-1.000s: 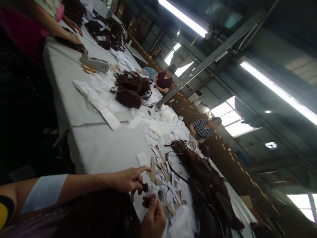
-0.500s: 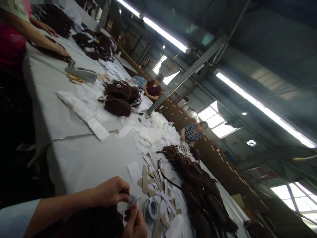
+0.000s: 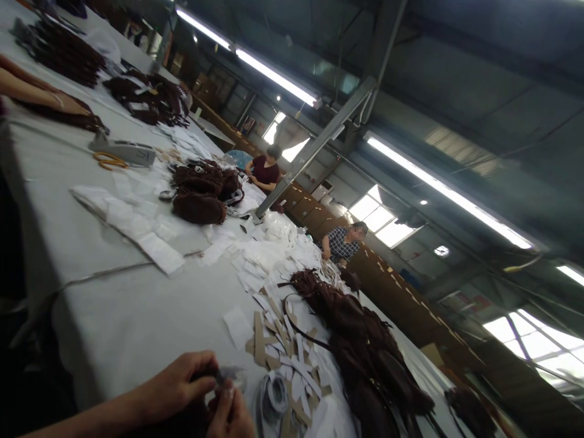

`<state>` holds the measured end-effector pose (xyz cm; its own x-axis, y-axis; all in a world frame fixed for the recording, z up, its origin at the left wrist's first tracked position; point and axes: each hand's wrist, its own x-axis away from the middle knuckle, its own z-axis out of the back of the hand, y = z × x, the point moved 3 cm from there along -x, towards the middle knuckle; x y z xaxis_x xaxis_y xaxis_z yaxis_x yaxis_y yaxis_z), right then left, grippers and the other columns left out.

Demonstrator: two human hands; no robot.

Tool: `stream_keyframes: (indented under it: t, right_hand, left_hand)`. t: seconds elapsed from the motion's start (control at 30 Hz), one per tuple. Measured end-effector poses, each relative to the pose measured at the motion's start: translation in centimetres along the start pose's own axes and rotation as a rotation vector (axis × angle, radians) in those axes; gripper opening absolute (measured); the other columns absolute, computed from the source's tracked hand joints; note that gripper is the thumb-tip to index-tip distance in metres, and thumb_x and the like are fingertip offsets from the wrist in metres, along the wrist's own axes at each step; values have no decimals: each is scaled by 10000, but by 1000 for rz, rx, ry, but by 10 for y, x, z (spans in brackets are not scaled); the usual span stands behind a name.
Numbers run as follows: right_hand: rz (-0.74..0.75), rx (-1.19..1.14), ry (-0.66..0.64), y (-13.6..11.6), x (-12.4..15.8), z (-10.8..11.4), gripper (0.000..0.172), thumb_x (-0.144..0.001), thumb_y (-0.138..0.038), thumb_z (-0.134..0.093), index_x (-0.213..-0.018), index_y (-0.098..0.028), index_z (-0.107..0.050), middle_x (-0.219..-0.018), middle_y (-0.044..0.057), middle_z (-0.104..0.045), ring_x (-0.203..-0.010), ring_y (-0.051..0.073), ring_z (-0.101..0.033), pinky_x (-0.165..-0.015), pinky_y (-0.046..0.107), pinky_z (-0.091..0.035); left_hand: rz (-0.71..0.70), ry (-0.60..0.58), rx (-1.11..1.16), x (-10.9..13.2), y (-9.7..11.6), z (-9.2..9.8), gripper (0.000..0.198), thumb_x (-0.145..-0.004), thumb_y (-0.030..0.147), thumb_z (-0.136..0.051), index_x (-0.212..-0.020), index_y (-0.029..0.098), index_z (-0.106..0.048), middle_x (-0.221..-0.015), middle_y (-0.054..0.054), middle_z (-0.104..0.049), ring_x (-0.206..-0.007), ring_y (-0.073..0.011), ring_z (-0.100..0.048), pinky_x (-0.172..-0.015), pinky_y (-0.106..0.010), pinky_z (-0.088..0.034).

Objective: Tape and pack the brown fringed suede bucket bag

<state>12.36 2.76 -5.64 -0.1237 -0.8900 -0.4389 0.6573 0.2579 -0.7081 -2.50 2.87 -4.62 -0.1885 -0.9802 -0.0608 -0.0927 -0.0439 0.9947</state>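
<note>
My left hand is curled at the near edge of the white table, its fingertips pinching a small clear, shiny piece. My right hand comes up from the bottom edge and pinches the same piece from below. A dark brown item lies under both hands. Just right of them sits a roll of tape among strips of cardboard and white paper.
A long heap of dark brown bags runs along the right. More brown heaps, white paper slips, orange scissors and a grey tool lie farther up. Another person's arm rests at far left; two people work at the far end.
The view has swung up and right, so my hands sit lower in the picture. My left index finger, stretched out a second ago, has curled in; both hands have closed on the small piece.
</note>
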Motion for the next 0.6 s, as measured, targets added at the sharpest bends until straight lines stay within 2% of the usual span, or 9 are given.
stream_keyframes:
  t: [0.07, 0.17, 0.27, 0.37, 0.47, 0.53, 0.6]
  right_hand:
    - [22, -3, 3, -14, 0, 11, 420, -897, -494, -415, -734, -230, -697, -636, 59, -702, -565, 204, -648, -537, 267, -469]
    - [22, -7, -117, -25, -2, 23, 414, -912, -474, -396, -735, -228, -678, -647, 56, -694, -564, 193, -635, -537, 258, -462]
    - [-8, 44, -202, -22, 1, 29, 447, -909, -504, -383, -703, -219, -659, -594, 44, -666, -530, 186, -611, -518, 259, -444]
    - [-54, 118, -89, -16, 5, 33, 422, -881, -538, -448, -908, -185, -677, -668, 55, -680, -572, 188, -625, -538, 257, -455]
    - [90, 147, -21, -20, 7, 32, 452, -819, -534, -575, -1068, -163, -637, -797, 76, -680, -658, 194, -637, -598, 260, -480]
    - [253, 153, -46, -24, 6, 28, 363, -847, -475, -570, -1008, -163, -661, -839, 89, -670, -736, 199, -643, -658, 263, -488]
    - [354, 173, -27, -25, 4, 26, 279, -895, -388, -531, -952, -159, -679, -830, 90, -662, -764, 193, -643, -688, 259, -483]
  left_hand:
    - [-10, 44, 107, 1, 8, -15, 185, -838, 350, -537, -922, 185, -529, -723, 35, -558, -655, -121, -486, -612, -220, -391]
    - [10, 34, 276, -1, 11, -31, 330, -828, 378, -561, -1089, 204, -460, -665, 70, -496, -549, -90, -418, -514, -198, -331]
    - [56, 112, 333, -3, -2, -31, 299, -809, 413, -571, -971, 171, -500, -604, 64, -495, -498, -84, -418, -483, -196, -320]
    - [117, 187, 274, 1, -15, -27, 271, -851, 411, -483, -959, 165, -513, -583, 58, -499, -466, -84, -395, -460, -196, -312]
    - [41, 169, 86, 6, -10, -25, 215, -865, 349, -468, -940, 166, -554, -654, 36, -532, -567, -101, -453, -558, -210, -375]
    - [6, 138, 33, 9, -6, -25, 201, -871, 322, -460, -943, 168, -568, -711, 20, -566, -642, -117, -490, -631, -223, -400]
    - [14, 67, 86, 9, -6, -24, 216, -871, 290, -450, -1009, 167, -562, -797, -3, -610, -711, -132, -524, -685, -238, -417]
